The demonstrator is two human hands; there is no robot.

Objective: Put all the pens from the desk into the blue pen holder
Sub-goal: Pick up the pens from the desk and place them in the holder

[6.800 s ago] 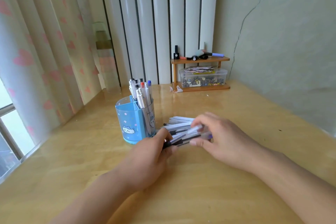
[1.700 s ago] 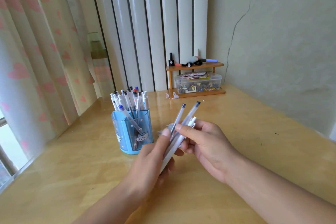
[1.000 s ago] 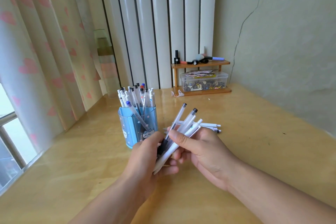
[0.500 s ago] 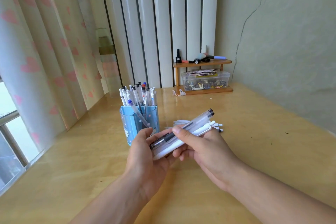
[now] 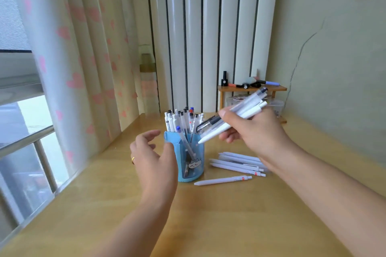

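Above the blue plastic pen holder [image 5: 184,157], right hand [image 5: 253,131] grips a bundle of white pens [image 5: 231,119].
Left hand [image 5: 155,158] open, empty beside it; crowded holder may deflect tips, spilling pens.

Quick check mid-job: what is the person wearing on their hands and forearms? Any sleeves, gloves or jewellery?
Both forearms are bare, with no sleeves or gloves in view. The left hand wears a thin gold-coloured ring on one finger. The right hand shows no ring, watch or band.

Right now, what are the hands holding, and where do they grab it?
The right hand grips a bunch of pens around their middles, thumb on top. The left hand is open and holds nothing.
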